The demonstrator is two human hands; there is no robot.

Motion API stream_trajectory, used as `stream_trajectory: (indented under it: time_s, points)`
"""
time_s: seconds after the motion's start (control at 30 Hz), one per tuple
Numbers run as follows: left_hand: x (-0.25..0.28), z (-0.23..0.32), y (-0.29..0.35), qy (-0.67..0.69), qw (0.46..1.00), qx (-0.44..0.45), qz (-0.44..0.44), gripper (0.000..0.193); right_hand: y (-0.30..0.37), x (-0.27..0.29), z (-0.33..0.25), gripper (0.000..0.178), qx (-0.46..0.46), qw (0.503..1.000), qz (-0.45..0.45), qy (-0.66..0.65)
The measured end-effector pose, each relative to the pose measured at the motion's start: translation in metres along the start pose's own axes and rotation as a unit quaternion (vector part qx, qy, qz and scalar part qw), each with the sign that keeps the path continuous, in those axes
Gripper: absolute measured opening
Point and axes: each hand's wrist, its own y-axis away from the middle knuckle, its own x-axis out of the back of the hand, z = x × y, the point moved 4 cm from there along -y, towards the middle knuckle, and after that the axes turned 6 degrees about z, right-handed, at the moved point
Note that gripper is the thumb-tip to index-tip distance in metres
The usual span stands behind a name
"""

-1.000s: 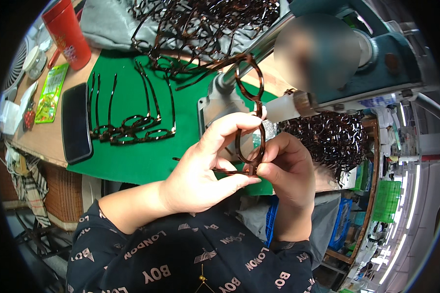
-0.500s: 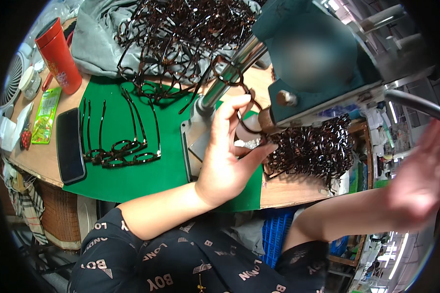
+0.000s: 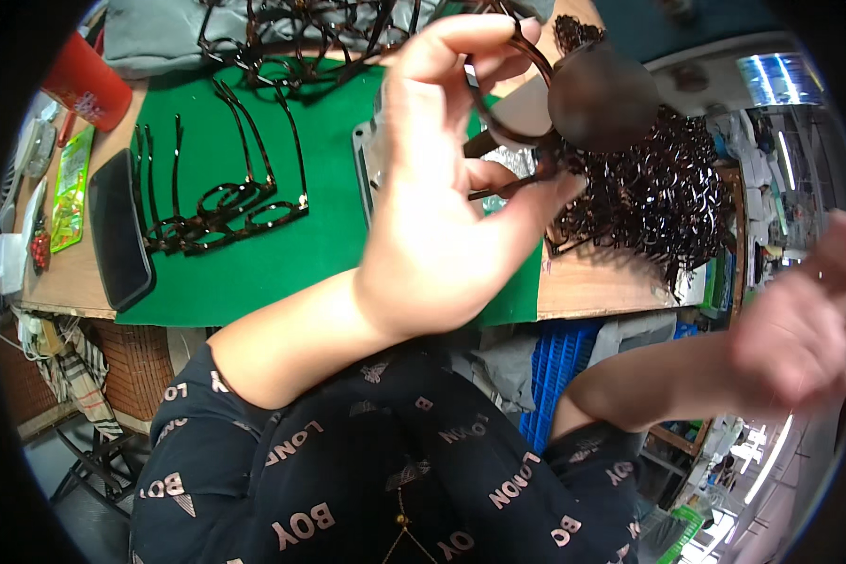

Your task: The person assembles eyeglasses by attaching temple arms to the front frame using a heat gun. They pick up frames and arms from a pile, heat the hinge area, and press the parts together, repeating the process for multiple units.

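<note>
At the far left, a green packet (image 3: 70,193) lay on the wooden surface (image 3: 592,293), with a red tumbler (image 3: 89,83) behind it. Just to their right, a dark phone (image 3: 122,230) lay along the edge of a green mat (image 3: 244,287). On that mat several tortoiseshell glasses (image 3: 277,215) lay overlapping, temples pointing away from the person, and a heap of more frames (image 3: 291,68) sat beyond them by a grey cloth (image 3: 150,42). Near the middle, the left hand (image 3: 432,226) was raised above the mat, its fingers and thumb pinching a brown eyeglass frame (image 3: 534,58). The frame stood beside a blurred round wheel (image 3: 603,99); whether they touched could not be told. Further right was a dense pile of dark frames (image 3: 653,193). At the far right hung the right hand (image 3: 790,338), blurred, the state of its fingers impossible to tell.
</note>
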Motion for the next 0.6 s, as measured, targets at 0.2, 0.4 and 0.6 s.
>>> stream_trajectory:
  time_s: [0.2, 0.4, 0.6]
  points:
    - [0.054, 0.029, 0.02, 0.031, 0.994, 0.104, 0.017, 0.068, 0.208, 0.052, 0.079, 0.013, -0.393, 0.814, -0.352, 0.243]
    - [0.051, 0.044, 0.027, 0.072, 0.96, 0.267, 0.046, 0.083, 0.223, 0.052, 0.086, 0.012, -0.341, 0.83, -0.346, 0.273]
    - [0.041, 0.037, 0.04, 0.266, 0.916, 0.297, -0.054, 0.042, 0.224, 0.036, 0.086, 0.014, -0.294, 0.835, -0.343, 0.314]
